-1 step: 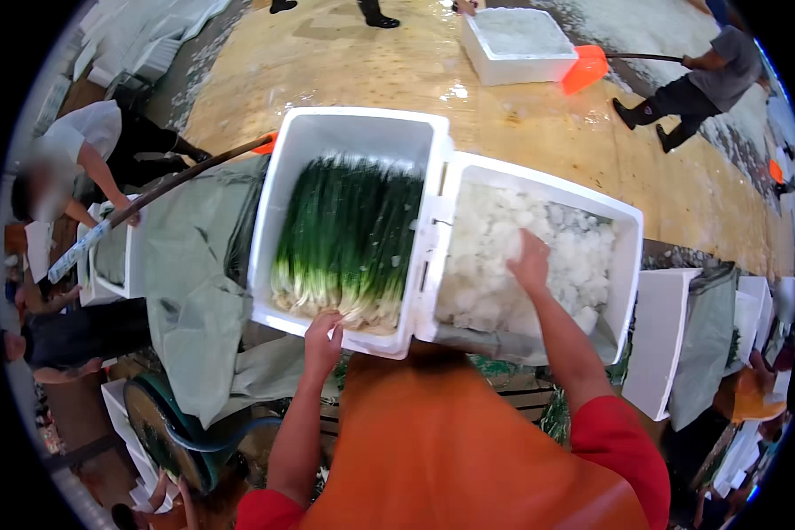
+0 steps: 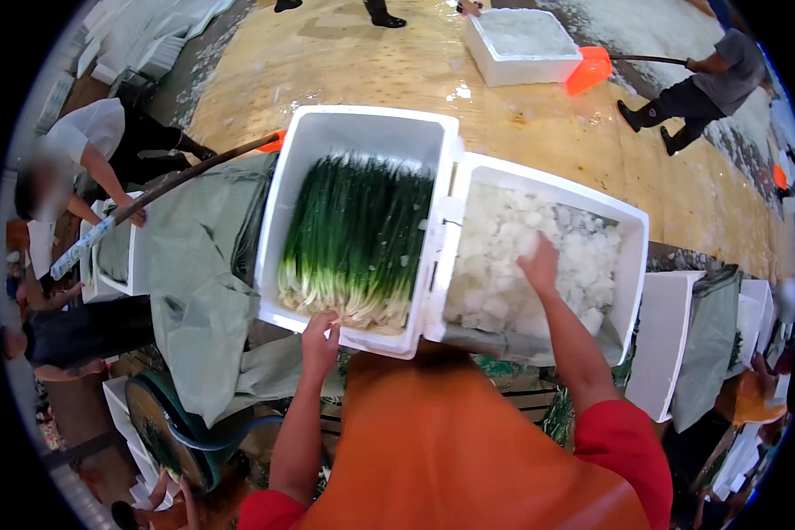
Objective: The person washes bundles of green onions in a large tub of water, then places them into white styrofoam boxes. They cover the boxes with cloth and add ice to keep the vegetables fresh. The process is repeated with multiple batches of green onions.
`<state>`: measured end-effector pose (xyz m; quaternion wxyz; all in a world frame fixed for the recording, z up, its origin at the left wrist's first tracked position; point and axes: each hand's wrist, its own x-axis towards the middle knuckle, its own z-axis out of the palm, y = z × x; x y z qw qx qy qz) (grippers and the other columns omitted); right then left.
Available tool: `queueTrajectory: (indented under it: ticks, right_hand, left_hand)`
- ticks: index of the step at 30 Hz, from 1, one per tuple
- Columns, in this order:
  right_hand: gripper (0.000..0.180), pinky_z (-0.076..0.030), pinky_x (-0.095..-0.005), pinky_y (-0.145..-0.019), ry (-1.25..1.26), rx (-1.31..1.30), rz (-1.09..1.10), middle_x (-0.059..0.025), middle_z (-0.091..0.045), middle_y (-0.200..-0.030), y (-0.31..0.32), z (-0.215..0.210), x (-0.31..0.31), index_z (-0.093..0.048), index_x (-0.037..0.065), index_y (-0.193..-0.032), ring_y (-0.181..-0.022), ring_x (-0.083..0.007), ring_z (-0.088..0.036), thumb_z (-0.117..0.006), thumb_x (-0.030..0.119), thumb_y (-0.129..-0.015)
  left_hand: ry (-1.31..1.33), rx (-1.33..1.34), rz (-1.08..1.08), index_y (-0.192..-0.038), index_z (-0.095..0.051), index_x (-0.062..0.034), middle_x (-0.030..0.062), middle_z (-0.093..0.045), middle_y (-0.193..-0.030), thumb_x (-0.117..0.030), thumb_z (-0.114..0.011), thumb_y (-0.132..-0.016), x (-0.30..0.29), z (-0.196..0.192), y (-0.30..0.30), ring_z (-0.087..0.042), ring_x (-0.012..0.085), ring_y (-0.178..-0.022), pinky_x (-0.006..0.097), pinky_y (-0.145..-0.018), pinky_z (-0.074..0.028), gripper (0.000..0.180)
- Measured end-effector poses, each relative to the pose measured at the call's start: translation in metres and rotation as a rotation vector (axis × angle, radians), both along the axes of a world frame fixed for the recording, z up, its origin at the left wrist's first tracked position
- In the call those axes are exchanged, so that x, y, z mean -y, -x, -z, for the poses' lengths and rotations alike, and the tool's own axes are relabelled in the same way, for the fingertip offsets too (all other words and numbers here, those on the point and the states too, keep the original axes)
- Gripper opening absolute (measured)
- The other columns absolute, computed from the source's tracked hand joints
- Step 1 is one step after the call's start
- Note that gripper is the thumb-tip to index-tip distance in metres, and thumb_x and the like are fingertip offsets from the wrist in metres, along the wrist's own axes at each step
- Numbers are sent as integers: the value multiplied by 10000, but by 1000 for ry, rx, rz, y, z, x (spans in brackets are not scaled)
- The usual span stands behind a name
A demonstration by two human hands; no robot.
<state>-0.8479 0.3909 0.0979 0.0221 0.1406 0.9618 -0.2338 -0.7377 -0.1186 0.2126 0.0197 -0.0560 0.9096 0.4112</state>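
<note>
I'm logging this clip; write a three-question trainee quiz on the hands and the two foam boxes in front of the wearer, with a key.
1. True or false: the wearer's left hand is at the near rim of the left foam box.
2. Which of these is nearest the wearer's right hand? A) black boots B) crushed ice C) a blue hose
3. Fill in "near" or "far": the green onions lie with their pale ends toward the ____ end of their box, as the wearer sees it.

Key: 1 true; 2 B; 3 near.
</note>
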Motion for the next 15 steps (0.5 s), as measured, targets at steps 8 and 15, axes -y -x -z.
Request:
queueTrajectory:
  ticks: [8,15]
  right_hand:
    - [921,-341,-498,-1156,-56,113,81,-291,-340,-1559,-63,-63,129,-182,41,-1607,-1412,-457,-370,-719,264,-894]
    - [346,-548,-394,-850,442,-83,199,-167,-691,-1089,-73,-107,290,-617,41,-1273,-950,-265,-685,-628,144,-943]
  left_hand:
    - [71,67,-78,-1127,-637,25,199,-652,-1111,-46,-699,-841,130,62,54,-660,342,-1024,400,-891,-543,301]
    - [86,286,-138,-1352,-495,33,264,-646,-1209,-128,-714,-863,169,105,112,-633,409,-1134,447,-980,-496,559]
